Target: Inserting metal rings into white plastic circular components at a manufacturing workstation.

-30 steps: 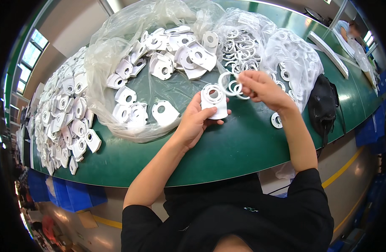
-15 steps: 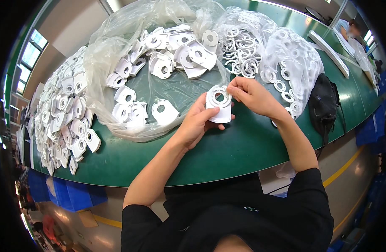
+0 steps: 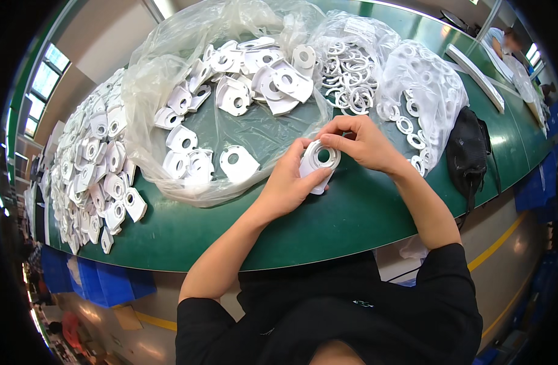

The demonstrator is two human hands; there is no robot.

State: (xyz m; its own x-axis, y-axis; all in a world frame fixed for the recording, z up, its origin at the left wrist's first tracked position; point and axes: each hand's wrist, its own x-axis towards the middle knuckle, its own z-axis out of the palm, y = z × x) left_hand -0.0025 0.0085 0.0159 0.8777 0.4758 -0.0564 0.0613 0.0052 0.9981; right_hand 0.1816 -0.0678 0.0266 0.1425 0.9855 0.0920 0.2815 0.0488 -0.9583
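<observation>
Near the green table's (image 3: 352,225) front edge, the left hand (image 3: 288,185) clamps a flat white plastic bracket (image 3: 318,167) steady, so the right hand (image 3: 364,143) can pinch a white plastic ring (image 3: 325,156) onto its hole.

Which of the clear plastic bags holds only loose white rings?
The middle bag, behind the hands: it holds thin open rings, while the big left bag holds flat plates with holes.
</observation>
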